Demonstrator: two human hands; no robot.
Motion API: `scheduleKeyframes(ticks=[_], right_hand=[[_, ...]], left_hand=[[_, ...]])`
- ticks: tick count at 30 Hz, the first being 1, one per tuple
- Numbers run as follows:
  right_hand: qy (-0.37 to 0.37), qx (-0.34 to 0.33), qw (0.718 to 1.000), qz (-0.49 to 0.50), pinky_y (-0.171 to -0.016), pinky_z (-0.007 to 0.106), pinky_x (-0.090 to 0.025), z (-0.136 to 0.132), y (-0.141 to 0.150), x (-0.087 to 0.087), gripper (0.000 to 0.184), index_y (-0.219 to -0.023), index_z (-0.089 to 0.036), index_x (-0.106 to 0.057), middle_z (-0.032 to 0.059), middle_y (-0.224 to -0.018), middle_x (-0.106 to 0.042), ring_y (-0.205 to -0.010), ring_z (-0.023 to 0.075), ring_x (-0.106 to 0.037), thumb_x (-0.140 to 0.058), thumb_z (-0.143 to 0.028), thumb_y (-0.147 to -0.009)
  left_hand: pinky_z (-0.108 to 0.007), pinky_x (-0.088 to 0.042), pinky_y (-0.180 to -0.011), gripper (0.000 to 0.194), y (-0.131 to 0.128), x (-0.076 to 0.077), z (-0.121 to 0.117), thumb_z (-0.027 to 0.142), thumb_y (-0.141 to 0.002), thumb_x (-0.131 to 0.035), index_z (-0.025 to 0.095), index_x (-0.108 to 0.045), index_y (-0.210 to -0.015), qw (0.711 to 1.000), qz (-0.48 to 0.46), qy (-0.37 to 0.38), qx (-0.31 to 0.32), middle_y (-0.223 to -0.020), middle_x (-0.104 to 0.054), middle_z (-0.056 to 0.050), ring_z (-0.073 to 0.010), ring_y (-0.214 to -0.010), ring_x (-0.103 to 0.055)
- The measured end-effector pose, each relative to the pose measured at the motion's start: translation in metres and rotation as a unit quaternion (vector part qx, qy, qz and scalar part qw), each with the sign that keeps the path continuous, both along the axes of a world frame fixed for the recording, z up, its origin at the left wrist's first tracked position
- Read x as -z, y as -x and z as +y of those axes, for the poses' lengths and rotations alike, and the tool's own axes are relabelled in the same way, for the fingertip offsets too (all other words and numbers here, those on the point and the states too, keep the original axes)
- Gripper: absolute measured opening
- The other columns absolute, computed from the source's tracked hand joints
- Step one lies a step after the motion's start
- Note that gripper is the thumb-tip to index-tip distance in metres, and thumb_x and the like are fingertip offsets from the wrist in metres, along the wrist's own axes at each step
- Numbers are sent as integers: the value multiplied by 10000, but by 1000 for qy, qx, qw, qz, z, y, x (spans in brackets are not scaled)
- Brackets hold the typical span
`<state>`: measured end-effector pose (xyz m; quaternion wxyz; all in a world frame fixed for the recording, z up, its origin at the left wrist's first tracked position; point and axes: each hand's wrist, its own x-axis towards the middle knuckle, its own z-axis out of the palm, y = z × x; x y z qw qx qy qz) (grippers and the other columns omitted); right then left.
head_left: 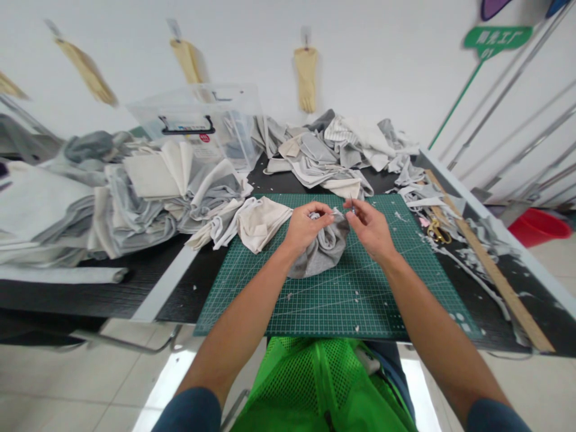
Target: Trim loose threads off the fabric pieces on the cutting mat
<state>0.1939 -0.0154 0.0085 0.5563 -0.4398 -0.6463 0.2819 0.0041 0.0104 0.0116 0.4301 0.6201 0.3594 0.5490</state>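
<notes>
The green mesh vest (292, 384) lay nearest the camera, below the front edge of the green cutting mat (315, 312). Both forearms reached forward over the mat from dark blue sleeves (191, 411), slanting inward until the hands nearly met above its far half.

The left hand (310, 227) was bent at the wrist, its fingers curled and its thumb and forefinger pinched together on the upper edge of the grey cloth (319, 258). The right hand (369, 231) faced it, fingers curled almost closed around what looked like a small metal tool (352, 207), its thin point sticking up past the fingertips; the tool's exact shape was too small to tell.

Beyond the mat's far left corner stood a clear plastic box (184, 114) with a black handle, pale and grey cloth showing through its wall. Right of the mat, on the floor, was a red bucket (540, 228); its contents could not be made out.

The grey cloth hung bunched below the left fingertips, over the mat, with its upper right edge close to the right fingertips. A cream cloth (261, 222) lay across the mat's far left corner, and gold-handled scissors (438, 233) lay just beside its right edge.
</notes>
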Motion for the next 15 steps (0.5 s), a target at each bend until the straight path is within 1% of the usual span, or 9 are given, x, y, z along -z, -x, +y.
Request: scheduleKeyframes(ticks=[3,5,10,15], right_hand=[[-39,31,998,-34,-801,346,-529,1,-2,0,417,-1258,-232,-694,59,-1109,-707,-910,201,-635,-665,-468,-916],[-59,36,997,-44,-834,364,-541,0,-2,-1,418,-1266,-235,-704,68,-1135,-712,-959,217,-656,-670,-461,-916],[-91,31,991,-88,-834,376,-557,-2,-3,-2,375,-1224,-240,-739,70,-1067,-739,-951,226,-683,-665,-456,-926],[-117,1,984,-134,-900,399,-557,0,-2,1,362,-1246,-239,-728,91,-1120,-745,-1000,235,-687,-613,-433,-963]], left_hand=[[-311,-494,-779,256,0,-1,0,397,-747,-806,173,-763,-864,1000,0,10,0,-872,-744,-44,-176,-802,-635],[-307,-495,-779,267,0,-1,1,402,-751,-801,167,-764,-873,1000,-4,21,-1,-879,-747,-46,-176,-803,-638],[-287,-489,-763,277,2,0,4,396,-754,-798,162,-759,-895,998,-29,51,12,-882,-739,-38,-159,-787,-623],[-276,-492,-736,301,2,2,5,414,-748,-803,169,-754,-914,995,-58,70,37,-878,-728,-38,-156,-777,-619]])
